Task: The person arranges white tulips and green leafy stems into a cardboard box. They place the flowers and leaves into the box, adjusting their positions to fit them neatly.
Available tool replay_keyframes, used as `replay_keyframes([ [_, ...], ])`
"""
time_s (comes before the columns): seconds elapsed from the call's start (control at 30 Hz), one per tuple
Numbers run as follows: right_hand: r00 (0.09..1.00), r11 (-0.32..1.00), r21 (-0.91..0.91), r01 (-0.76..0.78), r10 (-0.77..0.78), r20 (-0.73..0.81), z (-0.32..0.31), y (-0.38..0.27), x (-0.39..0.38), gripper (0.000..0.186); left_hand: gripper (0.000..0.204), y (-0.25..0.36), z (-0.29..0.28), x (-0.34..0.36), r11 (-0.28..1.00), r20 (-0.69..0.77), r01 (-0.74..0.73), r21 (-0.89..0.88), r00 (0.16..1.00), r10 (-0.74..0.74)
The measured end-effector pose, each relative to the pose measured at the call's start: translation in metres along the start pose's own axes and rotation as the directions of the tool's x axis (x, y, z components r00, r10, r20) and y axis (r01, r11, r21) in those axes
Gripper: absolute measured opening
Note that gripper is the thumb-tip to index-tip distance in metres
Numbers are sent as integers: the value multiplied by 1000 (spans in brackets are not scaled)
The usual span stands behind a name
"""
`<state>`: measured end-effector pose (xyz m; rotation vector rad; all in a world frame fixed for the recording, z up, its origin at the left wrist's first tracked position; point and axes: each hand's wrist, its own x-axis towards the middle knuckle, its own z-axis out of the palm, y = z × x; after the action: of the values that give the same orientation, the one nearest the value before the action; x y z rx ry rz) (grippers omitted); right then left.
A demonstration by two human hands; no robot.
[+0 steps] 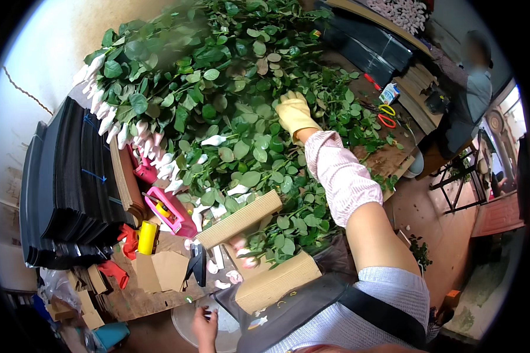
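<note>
Roses (241,112) heap the wooden table (150,303), gloved right hand (295,115) among their leaves! Left hand (205,323) well apart, loosely curled, can't tell either's grip; black sheets (76,176) stacked left, co-worker (478,91) right.

passable: bare table front (153,302) near left hand (206,322) | obstacles: corrugated cardboard (239,219) before leafy stems (250,147) | black stack (76,176) leftward
</note>
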<state>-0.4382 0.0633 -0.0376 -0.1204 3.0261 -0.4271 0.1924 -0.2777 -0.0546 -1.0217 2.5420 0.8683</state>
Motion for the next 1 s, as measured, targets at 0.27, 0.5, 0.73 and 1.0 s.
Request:
replay_keyframes([
  [0.27,751,808,-226,545,-589,-297,-121,-6,-82,33,17,132,-26,50,804,-46,-408,-432,901,432],
  [0.5,750,789,-310,531,-608,-261,-160,-2,-125,59,29,232,-31,63,641,194,-309,-702,783,590],
  [0.73,636,653,-138,745,-757,-149,-172,-1,-276,53,86,193,-29,72,114,97,23,-993,708,700],
  [1.0,674,713,-16,701,-654,345,-104,38,-338,30,12,145,19,72,580,525,182,-794,685,505],
])
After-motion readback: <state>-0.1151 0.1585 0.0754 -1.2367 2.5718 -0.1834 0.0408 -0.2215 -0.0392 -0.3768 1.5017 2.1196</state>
